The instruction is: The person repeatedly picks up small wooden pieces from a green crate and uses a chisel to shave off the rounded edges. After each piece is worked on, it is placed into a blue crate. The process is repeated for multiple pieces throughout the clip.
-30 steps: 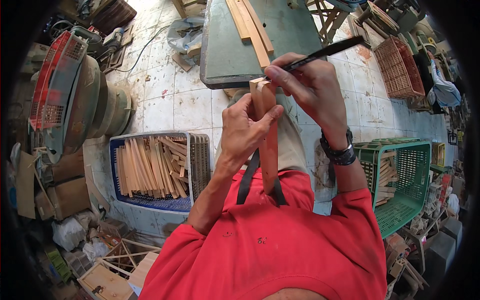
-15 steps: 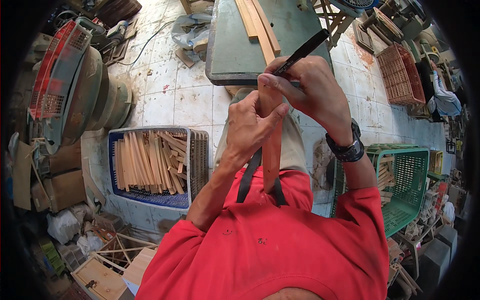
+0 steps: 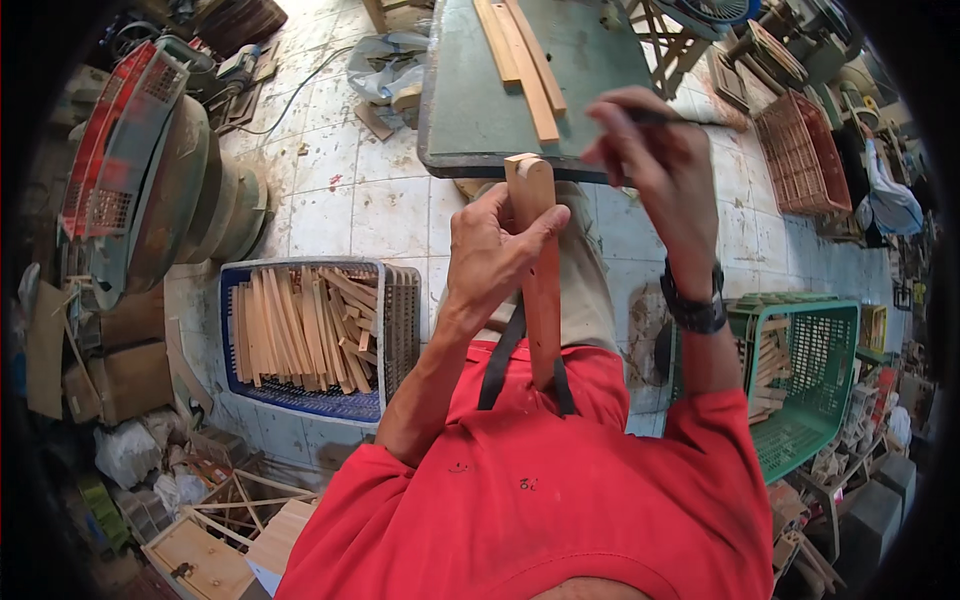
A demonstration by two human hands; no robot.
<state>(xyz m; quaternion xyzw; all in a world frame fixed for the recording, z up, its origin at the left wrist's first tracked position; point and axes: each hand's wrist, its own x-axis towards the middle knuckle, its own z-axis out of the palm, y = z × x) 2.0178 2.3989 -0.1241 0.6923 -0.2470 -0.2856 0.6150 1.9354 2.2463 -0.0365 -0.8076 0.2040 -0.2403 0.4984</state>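
Note:
My left hand [image 3: 497, 250] is wrapped round a wooden strip [image 3: 543, 300], thumb across its front face. The strip stands lengthwise in front of my body, its lower end against my red shirt, its upper end close to the table's near edge. My right hand [image 3: 660, 165] is raised to the right of the strip, apart from it and smeared by motion. A black marker [image 3: 652, 117] is in its fingers, mostly blurred. Beyond my hands, several wooden strips [image 3: 541, 118] lie side by side on the green-topped table [image 3: 465, 120].
A blue crate [image 3: 300, 400] full of wooden strips stands on the tiled floor at left. At right is a green crate [image 3: 815, 400] with more wood, and farther off a reddish basket [image 3: 800, 150]. A round machine [image 3: 195, 190] stands at far left.
My right hand has moved away from the strip's upper end, to the right, with the marker. That end now shows. My left hand keeps its hold on the strip.

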